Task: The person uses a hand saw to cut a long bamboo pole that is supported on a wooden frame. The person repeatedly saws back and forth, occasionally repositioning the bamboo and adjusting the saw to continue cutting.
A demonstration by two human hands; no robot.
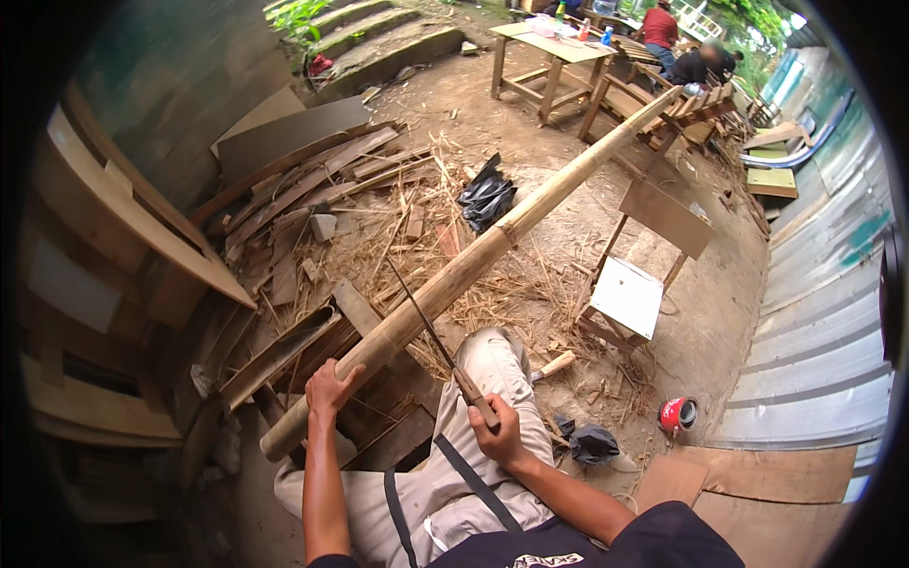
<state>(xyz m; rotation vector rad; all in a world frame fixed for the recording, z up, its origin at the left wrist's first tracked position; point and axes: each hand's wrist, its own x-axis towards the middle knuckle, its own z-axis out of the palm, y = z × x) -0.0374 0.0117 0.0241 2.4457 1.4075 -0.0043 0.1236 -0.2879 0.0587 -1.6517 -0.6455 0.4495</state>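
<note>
A long, thick bamboo pole (559, 194) slants from beside my left leg up toward the far right. My left hand (329, 386) is closed on its near part, a short way above the lower end. In my right hand (498, 434) I grip the wooden handle of a saw-like tool with a long, narrow, dark blade (423, 317). Its blade points up and left, and its far part lies by the pole's edge; I cannot tell whether they touch. Under the pole stands a wooden support (355, 305). Another wooden-handled tool (554, 365) lies beside my right knee.
Wood strips (312, 175) and shavings are heaped at the left. A black plastic bag (486, 196) lies beyond the pole. To the right stand a chair (627, 293) and a red can (678, 415). Far off are a table (540, 43) and people (660, 28).
</note>
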